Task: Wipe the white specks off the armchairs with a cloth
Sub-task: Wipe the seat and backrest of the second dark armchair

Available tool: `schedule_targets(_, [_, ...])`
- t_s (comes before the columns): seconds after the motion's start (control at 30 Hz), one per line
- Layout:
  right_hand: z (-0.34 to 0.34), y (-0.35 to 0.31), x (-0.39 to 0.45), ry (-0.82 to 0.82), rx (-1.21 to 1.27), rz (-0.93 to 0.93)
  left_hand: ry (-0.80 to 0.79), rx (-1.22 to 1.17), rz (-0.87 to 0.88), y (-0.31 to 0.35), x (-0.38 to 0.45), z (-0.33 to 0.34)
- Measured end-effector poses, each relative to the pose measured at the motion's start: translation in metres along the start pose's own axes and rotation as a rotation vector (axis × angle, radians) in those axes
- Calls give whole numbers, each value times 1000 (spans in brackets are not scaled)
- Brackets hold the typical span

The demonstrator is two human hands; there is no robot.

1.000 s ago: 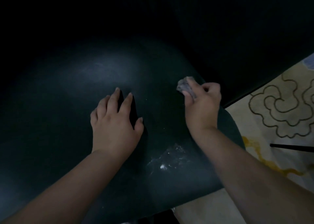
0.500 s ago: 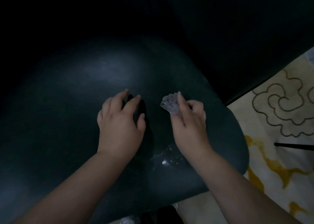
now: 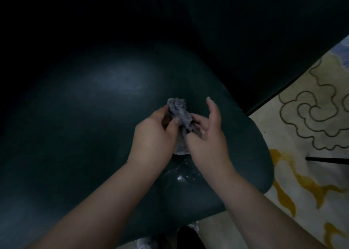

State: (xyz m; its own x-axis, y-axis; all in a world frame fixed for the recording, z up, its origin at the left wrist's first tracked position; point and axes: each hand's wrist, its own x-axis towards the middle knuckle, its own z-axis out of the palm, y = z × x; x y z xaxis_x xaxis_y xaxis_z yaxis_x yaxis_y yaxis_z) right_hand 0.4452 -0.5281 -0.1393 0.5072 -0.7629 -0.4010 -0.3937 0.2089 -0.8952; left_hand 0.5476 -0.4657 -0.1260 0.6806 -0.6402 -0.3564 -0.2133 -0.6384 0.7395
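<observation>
the dark green armchair seat (image 3: 79,128) fills the left and centre of the view, its broad left part bare and smooth with a soft sheen, running off into darkness at the top and left. above the middle of the seat the left hand (image 3: 154,135) has its fingers curled and pinches the crumpled grey cloth (image 3: 179,114) from the left side. the right hand (image 3: 205,141) meets it from the other side, thumb and lower fingers closed on the same cloth while the index finger sticks out straight and apart (whether the cloth's lower end touches the seat i cannot tell). just below the hands, between the two forearms, a patch of white specks (image 3: 181,177) lies on the seat near its front edge. the seat's rounded right edge curves down just right of the right forearm, and beyond it lies a pale carpet (image 3: 309,201) with yellow marks and dark swirls. a thin black rod (image 3: 328,160) lies across the carpet, well apart from the seat edge.
</observation>
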Motion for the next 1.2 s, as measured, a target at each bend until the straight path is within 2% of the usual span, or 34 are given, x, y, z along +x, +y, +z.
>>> schedule_targets(0.17, [-4,-8,3,-128,256,73,42,-18,-20,-2,8,1])
schedule_targets(0.3, [-11,-8,6,-160,270,49,125,-116,-63,-2,19,-4])
schedule_targets(0.43, [-28,2,6,-42,79,-14,172,45,23,-1,38,-20])
schedule_targets(0.57, [-50,15,6,104,-377,-103,124,306,118,-9,49,-15])
schedule_targets(0.67, [-64,27,8,171,-610,-93,151,337,163,-12,53,1])
schedule_targets(0.77, [-73,35,9,162,-659,-41,169,273,245,-6,71,17])
schedule_targets(1.0, [-76,43,8,88,-697,-74,-19,316,610,-15,57,19])
schedule_targets(1.13, [-78,45,6,70,-692,-79,78,100,378,7,84,24])
schedule_targets(1.2, [-80,48,8,73,-709,-109,59,132,400,26,98,42])
